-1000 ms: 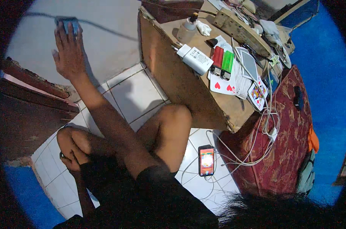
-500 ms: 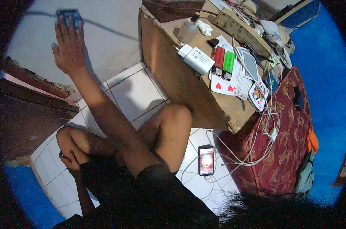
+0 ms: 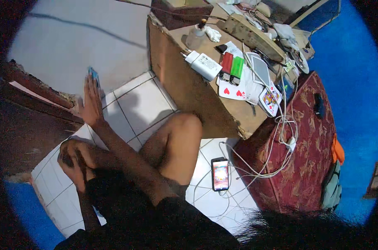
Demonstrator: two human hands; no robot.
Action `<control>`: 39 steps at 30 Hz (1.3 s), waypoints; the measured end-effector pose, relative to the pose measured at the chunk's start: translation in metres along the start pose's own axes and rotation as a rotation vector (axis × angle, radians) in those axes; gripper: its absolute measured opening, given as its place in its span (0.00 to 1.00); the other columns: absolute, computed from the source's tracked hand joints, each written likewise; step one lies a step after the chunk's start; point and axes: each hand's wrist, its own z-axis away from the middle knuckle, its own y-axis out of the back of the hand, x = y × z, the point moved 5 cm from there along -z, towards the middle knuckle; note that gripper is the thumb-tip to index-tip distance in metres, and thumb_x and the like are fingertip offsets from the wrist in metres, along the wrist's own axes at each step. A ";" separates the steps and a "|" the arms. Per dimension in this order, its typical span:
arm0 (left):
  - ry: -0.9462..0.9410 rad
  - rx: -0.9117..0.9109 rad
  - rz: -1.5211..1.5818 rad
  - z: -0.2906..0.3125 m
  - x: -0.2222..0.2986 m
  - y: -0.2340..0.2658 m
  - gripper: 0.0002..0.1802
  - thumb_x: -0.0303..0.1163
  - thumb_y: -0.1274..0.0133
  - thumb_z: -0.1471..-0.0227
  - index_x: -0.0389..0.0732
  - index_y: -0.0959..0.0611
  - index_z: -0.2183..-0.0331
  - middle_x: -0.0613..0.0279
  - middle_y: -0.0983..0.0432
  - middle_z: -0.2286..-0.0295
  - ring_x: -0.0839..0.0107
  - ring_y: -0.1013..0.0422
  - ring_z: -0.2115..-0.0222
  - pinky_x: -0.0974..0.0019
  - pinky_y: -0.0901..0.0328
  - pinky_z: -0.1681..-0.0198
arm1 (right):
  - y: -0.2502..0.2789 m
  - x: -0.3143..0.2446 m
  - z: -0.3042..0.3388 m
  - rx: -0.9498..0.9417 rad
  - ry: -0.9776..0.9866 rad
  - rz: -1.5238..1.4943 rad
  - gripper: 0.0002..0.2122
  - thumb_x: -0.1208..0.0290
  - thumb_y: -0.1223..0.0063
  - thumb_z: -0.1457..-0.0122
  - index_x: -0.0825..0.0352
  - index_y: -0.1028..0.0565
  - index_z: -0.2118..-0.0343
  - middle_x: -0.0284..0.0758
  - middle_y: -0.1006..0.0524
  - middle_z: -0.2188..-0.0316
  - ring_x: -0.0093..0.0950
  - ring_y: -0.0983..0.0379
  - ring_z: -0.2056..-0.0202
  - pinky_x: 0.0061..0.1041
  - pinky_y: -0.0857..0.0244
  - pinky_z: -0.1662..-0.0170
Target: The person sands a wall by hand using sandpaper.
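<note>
Low on the pale wall (image 3: 85, 37), my right hand (image 3: 92, 102) is raised with its fingers stretched upward. A small flat blue piece (image 3: 93, 75) is held at the fingertips; its kind is not clear. Part of it is hidden behind the fingers. My left hand (image 3: 75, 168) rests on my bent left leg by the knee, its fingers spread and nothing seen in them.
A wooden cabinet (image 3: 185, 79) stands to the right, bearing a white charger (image 3: 203, 65), red lighter (image 3: 226, 64), green lighter (image 3: 236, 70), playing cards (image 3: 232, 91) and a power strip (image 3: 253, 36). A cabled phone (image 3: 220, 175) lies on tiles near a maroon cushion (image 3: 276, 166).
My right hand has come down the wall and slightly right, bringing the blue piece with it. My left hand stays on my leg. The view has shifted a little.
</note>
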 end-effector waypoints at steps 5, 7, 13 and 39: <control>0.359 -0.288 0.618 -0.050 0.036 -0.098 0.31 0.44 0.41 0.38 0.32 0.27 0.44 0.48 0.25 0.51 0.58 0.28 0.50 0.57 0.36 0.43 | 0.046 0.015 0.028 0.145 0.036 0.041 0.34 0.81 0.45 0.42 0.68 0.42 0.30 0.49 0.44 0.30 0.48 0.46 0.30 0.41 0.49 0.30; 0.437 -0.508 0.700 -0.057 0.048 -0.134 0.28 0.43 0.42 0.38 0.33 0.26 0.45 0.51 0.24 0.53 0.61 0.28 0.52 0.59 0.35 0.45 | 0.057 0.021 0.048 0.149 -0.050 0.044 0.32 0.81 0.45 0.43 0.68 0.37 0.33 0.51 0.36 0.33 0.47 0.38 0.34 0.38 0.44 0.32; 0.511 -1.040 0.687 -0.051 0.066 -0.191 0.20 0.41 0.43 0.36 0.37 0.21 0.50 0.60 0.21 0.58 0.70 0.25 0.58 0.65 0.33 0.51 | 0.073 0.037 0.079 -0.028 -0.340 -0.273 0.22 0.80 0.40 0.45 0.70 0.24 0.45 0.51 0.20 0.52 0.47 0.22 0.50 0.41 0.29 0.44; -0.932 0.395 -0.499 -0.254 0.194 -0.148 0.44 0.54 0.47 0.36 0.30 0.37 0.34 0.38 0.40 0.37 0.40 0.45 0.35 0.39 0.50 0.32 | 0.081 0.036 0.066 0.127 -0.367 -0.188 0.10 0.68 0.46 0.34 0.72 0.28 0.64 0.50 0.20 0.68 0.50 0.21 0.61 0.45 0.31 0.58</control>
